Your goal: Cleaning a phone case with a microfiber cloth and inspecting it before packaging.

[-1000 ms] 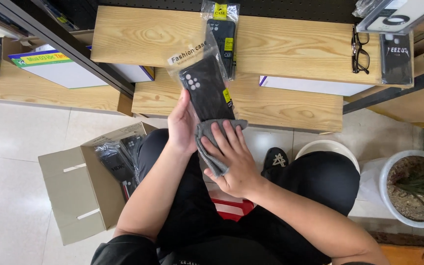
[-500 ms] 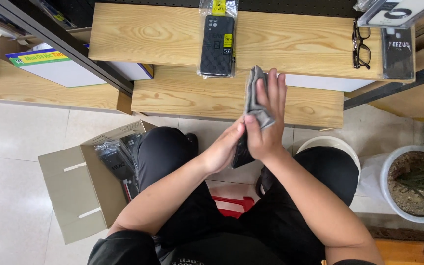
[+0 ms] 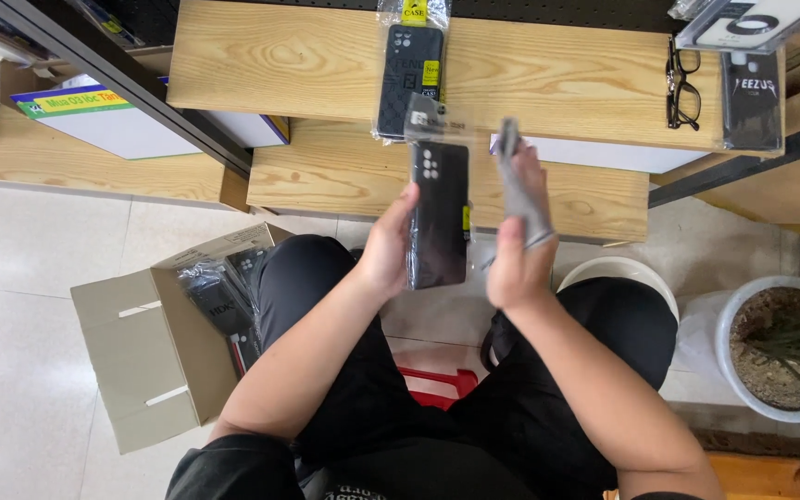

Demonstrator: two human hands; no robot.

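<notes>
Two hands | left grips phone case | right grips cloth

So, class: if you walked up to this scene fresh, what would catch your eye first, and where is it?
First, the two hands raised mid-frame: the left hand holds a black phone case in a clear bag upright, and beside it the right hand grips a grey cloth. Next, another bagged case lies on the wooden shelf above, with black glasses to its right. Lower left, an open cardboard box holds more bagged cases.
</notes>
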